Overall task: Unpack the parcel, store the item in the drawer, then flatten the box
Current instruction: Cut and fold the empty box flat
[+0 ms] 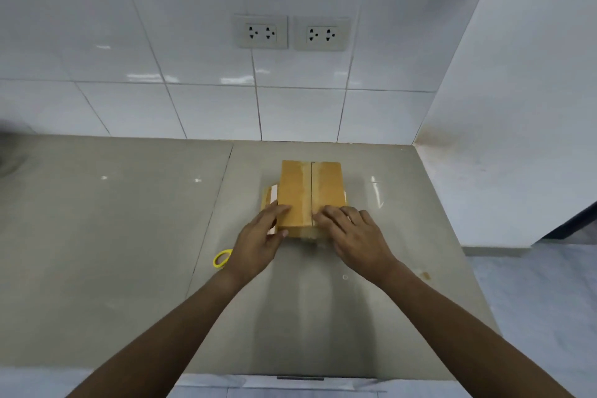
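A small brown cardboard box [310, 194] stands on the grey countertop [129, 236], its two top flaps closed with a seam down the middle. My left hand [258, 242] rests against the box's near left corner, fingers on the top and thumb at the front. My right hand [355, 233] lies on the near right part of the top, fingertips close to the seam. Pale tape shows on the box's left side. What is inside the box is hidden.
A yellow scissors handle [222, 258] pokes out from under my left wrist. Two wall sockets [292, 32] sit on the white tiled wall behind. A white side wall [517, 139] bounds the counter on the right. A drawer handle [300, 378] shows below the counter's front edge.
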A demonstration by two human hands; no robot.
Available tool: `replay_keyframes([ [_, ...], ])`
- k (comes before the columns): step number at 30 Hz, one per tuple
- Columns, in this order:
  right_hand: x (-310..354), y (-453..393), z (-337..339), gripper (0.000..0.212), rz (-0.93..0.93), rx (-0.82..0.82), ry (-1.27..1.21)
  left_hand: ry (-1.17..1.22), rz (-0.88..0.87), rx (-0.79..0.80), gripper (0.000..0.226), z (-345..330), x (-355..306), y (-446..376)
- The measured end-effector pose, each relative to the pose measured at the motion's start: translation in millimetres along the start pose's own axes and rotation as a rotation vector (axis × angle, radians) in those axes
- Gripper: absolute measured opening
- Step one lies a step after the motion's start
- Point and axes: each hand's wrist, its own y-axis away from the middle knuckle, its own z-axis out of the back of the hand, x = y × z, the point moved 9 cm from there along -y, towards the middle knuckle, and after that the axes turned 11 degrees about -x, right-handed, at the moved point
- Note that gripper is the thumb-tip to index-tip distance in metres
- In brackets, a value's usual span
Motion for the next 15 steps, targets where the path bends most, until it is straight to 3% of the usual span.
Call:
replay_keyframes([
  [4,-9,-6,-3,0.054,0.069,-0.039,0.002,-0.028,0.06,0.021,0.036,7,-5,-14],
  [11,-8,-12,-1,0.035,0.154,-0.134,0.044,-0.085,0.024,0.029,0.031,3,-6,-9],
  [15,-4,-17,0,0.032,0.137,-0.125,-0.086,-0.093,0.002,0.013,0.03,2,-3,-4],
])
